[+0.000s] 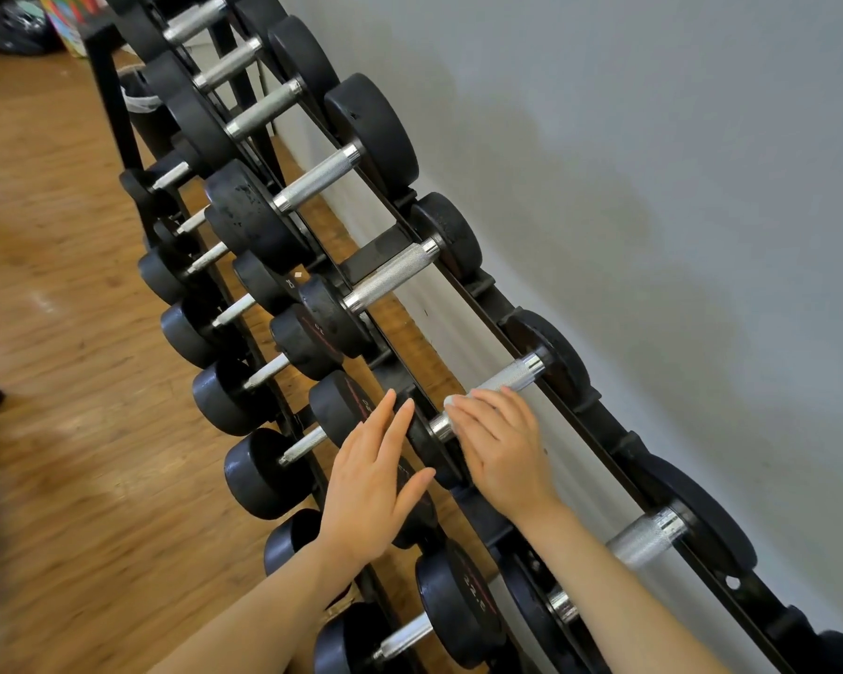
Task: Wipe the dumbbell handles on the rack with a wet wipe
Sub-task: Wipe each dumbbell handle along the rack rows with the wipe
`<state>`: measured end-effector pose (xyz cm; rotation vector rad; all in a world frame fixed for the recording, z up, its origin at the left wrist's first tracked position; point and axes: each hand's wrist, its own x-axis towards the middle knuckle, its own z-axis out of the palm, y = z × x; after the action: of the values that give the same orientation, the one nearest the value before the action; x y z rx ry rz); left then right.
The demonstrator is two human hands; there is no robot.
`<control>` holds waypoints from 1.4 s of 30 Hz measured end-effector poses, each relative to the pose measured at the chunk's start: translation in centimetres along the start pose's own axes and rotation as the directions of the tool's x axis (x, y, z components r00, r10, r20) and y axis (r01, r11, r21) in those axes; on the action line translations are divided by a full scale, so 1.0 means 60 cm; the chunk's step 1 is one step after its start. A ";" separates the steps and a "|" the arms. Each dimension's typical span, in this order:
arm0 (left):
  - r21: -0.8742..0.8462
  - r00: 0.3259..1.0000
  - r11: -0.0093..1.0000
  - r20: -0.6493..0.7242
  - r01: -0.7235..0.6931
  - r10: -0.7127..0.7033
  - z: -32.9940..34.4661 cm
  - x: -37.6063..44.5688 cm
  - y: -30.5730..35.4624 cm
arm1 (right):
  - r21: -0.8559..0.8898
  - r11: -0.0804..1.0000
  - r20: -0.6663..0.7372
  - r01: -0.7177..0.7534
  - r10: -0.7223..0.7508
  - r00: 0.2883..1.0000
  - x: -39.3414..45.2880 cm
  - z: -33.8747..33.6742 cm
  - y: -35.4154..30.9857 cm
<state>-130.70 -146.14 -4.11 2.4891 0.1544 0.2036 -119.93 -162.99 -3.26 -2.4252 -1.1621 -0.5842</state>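
Flanking the black rack (pixel 463 289): grey wall (pixel 653 163), wooden floor (pixel 45 284).

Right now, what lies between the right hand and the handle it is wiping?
In the head view, a white wet wipe lies under the right hand, pressed against the dumbbell handle.

grey wall (pixel 653 163), wooden floor (pixel 45 235)
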 end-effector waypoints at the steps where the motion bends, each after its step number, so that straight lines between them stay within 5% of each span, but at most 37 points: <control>1: 0.008 1.000 1.000 0.002 -0.003 0.003 0.000 0.000 -0.001 | 0.013 0.999 0.030 0.030 -0.030 0.999 -0.003 0.002 -0.004; 8: 0.037 1.000 0.999 0.008 0.007 -0.007 -0.006 0.001 0.004 | -0.046 0.997 0.032 -0.055 0.056 0.998 0.011 -0.008 0.002; 13: 0.032 1.000 0.999 0.012 0.006 -0.006 -0.009 0.003 0.006 | -0.008 0.999 0.110 0.042 -0.041 0.993 0.010 0.000 -0.017; 18: 0.046 1.000 0.999 0.014 -0.006 0.005 -0.011 0.004 0.007 | -0.074 0.996 0.100 -0.058 0.065 0.993 0.012 0.001 -0.014; 23: 0.050 1.000 0.999 0.003 0.000 0.000 -0.009 0.002 0.009 | -0.098 0.991 0.165 0.089 -0.072 0.984 0.020 -0.004 -0.004; 28: 0.055 1.000 0.998 0.013 0.009 -0.010 -0.006 0.002 0.008 | -0.122 0.992 0.129 0.006 0.010 0.992 0.028 -0.006 0.014; 42: 0.045 1.000 0.999 0.028 0.005 -0.006 -0.004 0.001 0.002 | -0.138 0.977 0.226 0.160 -0.126 0.966 0.029 0.001 0.016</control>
<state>-130.67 -146.09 -3.85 2.5346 0.1555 0.1642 -118.16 -162.43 -2.56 -2.6039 -1.4398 -0.4775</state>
